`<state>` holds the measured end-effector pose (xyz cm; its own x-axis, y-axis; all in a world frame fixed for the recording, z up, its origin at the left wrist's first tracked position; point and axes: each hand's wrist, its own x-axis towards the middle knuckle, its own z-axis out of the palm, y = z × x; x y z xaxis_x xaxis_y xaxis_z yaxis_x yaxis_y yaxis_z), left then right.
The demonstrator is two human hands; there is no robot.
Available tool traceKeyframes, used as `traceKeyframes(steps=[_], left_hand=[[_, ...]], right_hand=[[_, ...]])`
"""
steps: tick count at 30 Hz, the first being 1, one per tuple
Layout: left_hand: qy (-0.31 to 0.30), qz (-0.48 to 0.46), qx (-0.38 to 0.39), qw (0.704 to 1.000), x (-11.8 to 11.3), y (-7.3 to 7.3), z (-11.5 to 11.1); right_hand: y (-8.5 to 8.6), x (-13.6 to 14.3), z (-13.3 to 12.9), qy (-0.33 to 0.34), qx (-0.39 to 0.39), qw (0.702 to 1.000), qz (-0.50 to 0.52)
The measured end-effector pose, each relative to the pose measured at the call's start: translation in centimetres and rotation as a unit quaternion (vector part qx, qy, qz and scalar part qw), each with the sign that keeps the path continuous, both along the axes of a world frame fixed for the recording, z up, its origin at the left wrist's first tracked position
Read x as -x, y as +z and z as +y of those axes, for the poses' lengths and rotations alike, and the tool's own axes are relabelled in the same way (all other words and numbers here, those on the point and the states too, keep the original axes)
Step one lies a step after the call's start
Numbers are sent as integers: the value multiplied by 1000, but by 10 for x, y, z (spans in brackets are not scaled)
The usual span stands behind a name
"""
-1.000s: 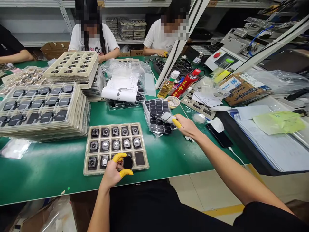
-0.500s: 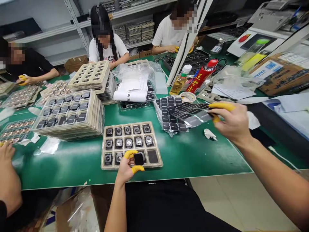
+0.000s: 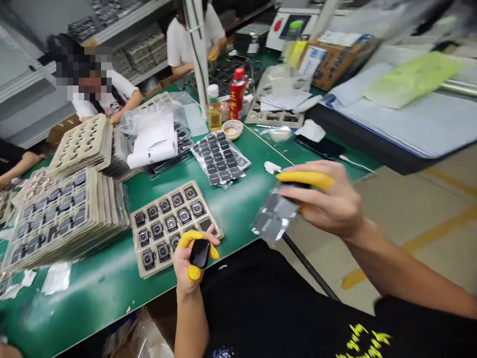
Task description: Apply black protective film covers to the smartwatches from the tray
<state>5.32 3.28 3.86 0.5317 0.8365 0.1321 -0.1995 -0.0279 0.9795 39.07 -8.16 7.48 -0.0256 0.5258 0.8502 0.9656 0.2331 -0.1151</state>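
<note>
My left hand (image 3: 186, 266), with yellow finger cots, grips a black smartwatch body (image 3: 200, 253) without a strap, its dark glossy face towards me. It is over the front right part of a beige plastic tray (image 3: 136, 246), whose cells hold several watch bodies, backs up. One cell at the tray's right end shows only its dark bottom. In my right hand (image 3: 330, 199), raised past the table's front edge, a clear sheet with dark grey rectangular stickers (image 3: 276, 214) is pinched; it is blurred. More such sticker sheets (image 3: 219, 159) lie behind the tray.
A tall stack of filled trays (image 3: 108, 209) stands at the left. Behind are papers on plastic bags (image 3: 154, 141), a tape roll (image 3: 231, 130), a yellow liquid bottle (image 3: 214, 112) and a red bottle (image 3: 237, 94). A phone (image 3: 321, 147) with a white cable lies right. Co-workers sit across the table.
My right hand has drawn the sticker sheet away from the pile, towards me. My left hand has lifted the watch body slightly and tilted it. The view has swung to the right.
</note>
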Motion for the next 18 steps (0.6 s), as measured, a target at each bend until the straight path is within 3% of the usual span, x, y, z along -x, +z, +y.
traceKeyframes(steps=[7,13,18], left_hand=[[-106,17,12,994,-29,21,-6],[-93,48,28,994,-29,22,-20],[-87,30,25,995,-20,24,-30]], right_hand=[[-25,44,16,74,16,996,57],[-42,59,25,86,10,996,36],[-39,61,27,83,13,996,17]])
